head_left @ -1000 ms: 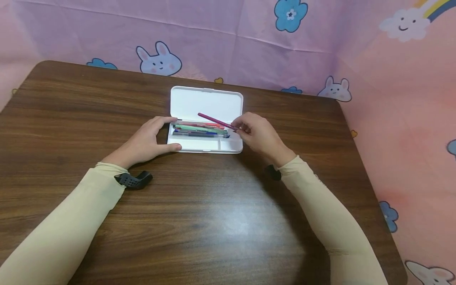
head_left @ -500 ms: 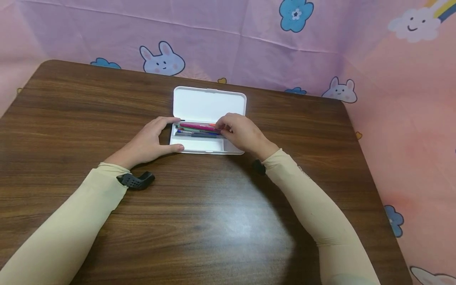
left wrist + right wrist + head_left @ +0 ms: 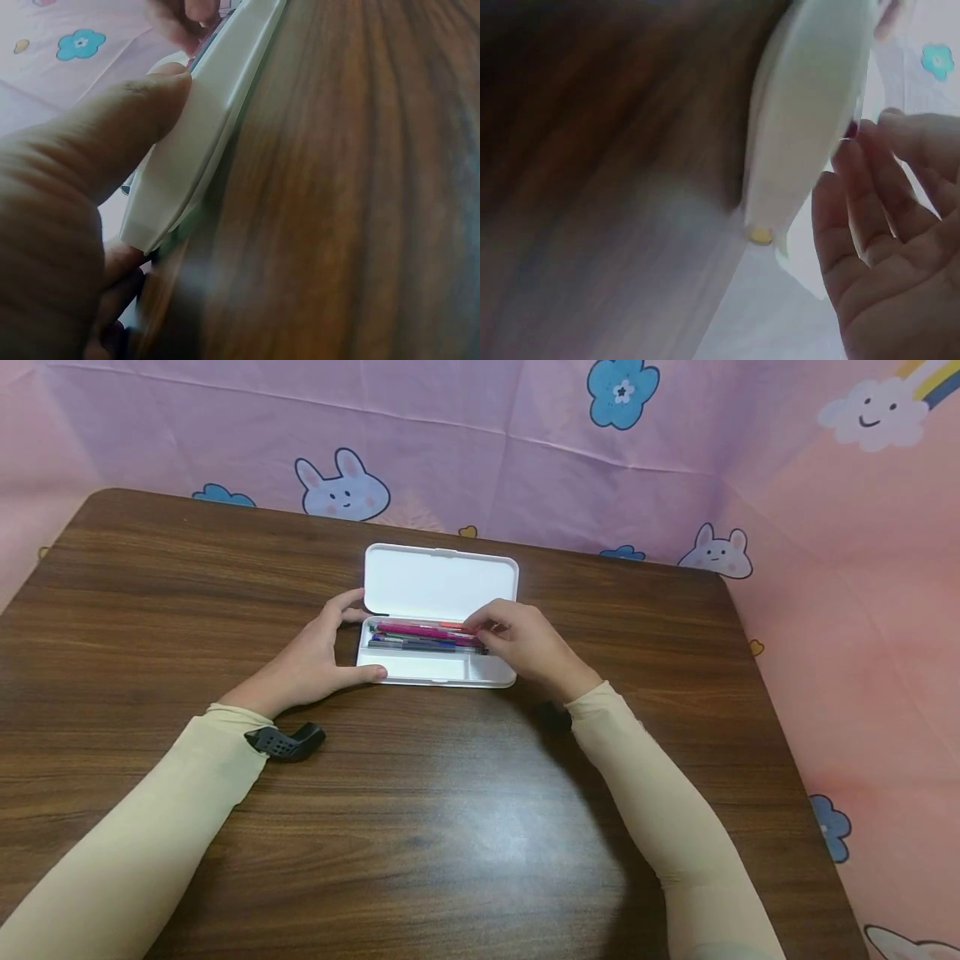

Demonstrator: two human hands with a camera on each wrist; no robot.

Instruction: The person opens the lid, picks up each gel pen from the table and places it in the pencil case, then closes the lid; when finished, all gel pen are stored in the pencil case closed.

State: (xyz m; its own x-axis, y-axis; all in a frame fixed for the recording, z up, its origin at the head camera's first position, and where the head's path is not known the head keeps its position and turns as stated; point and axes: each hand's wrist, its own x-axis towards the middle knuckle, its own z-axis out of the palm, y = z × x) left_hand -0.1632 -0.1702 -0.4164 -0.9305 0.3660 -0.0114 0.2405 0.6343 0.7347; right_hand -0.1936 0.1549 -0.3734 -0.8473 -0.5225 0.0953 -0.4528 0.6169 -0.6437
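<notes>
The white pencil case [image 3: 412,668] lies with its lid raised on the brown table. My left hand [image 3: 303,656] holds its left end, the thumb on the front rim and the fingers around the back corner; in the left wrist view the thumb [image 3: 142,105] presses the case wall. Inside, a magenta pen [image 3: 423,631] lies on top of several other pens, with a dark pen [image 3: 412,645] in front. My right hand [image 3: 528,639] is over the case's right part, fingertips right at the magenta pen's right end. In the right wrist view its fingers [image 3: 866,202] are loosely bent beside the case.
Front compartments of the case are split by a small divider [image 3: 468,670]. The upright lid [image 3: 442,581] stands behind the pens. A patterned cloth [image 3: 525,452] hangs along the table's back and right edges. A black wrist strap [image 3: 285,742] is on the left sleeve.
My right hand has lowered the magenta pen from above the case onto the other pens, then slid a little right along it. My left fingers have shifted at the back-left corner.
</notes>
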